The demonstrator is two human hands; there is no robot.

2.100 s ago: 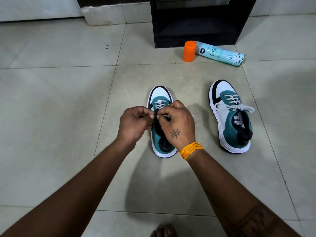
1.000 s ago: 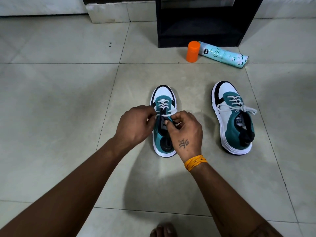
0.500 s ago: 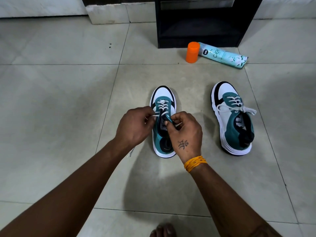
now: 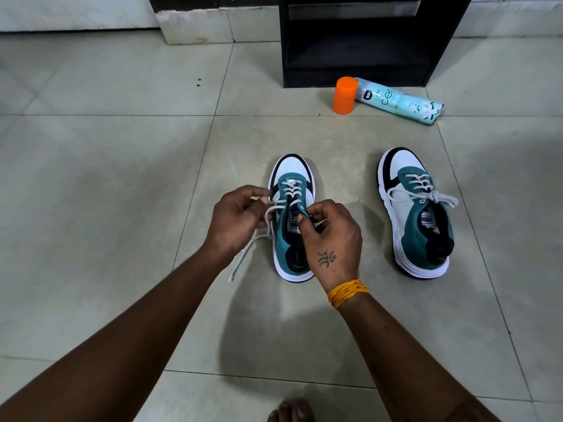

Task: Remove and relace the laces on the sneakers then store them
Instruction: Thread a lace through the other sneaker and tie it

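Two teal, white and black sneakers stand on the tiled floor. The left sneaker (image 4: 292,178) is laced through its lower eyelets, and its white lace (image 4: 243,257) trails loose onto the floor at its left side. My left hand (image 4: 236,219) pinches that lace just left of the shoe. My right hand (image 4: 330,236) pinches the right edge of the shoe's opening near the tongue; part of the opening is hidden under it. The right sneaker (image 4: 417,214) stands apart to the right, fully laced with a tied bow.
A black shelf unit (image 4: 359,41) stands at the back. In front of it an orange cap (image 4: 345,95) stands upright beside a light blue spray can (image 4: 399,102) lying on the floor. My toes (image 4: 291,412) show at the bottom edge.
My left hand has drawn the lace out to the left, so a longer loose end lies on the floor. My right hand has stayed at the shoe's opening.
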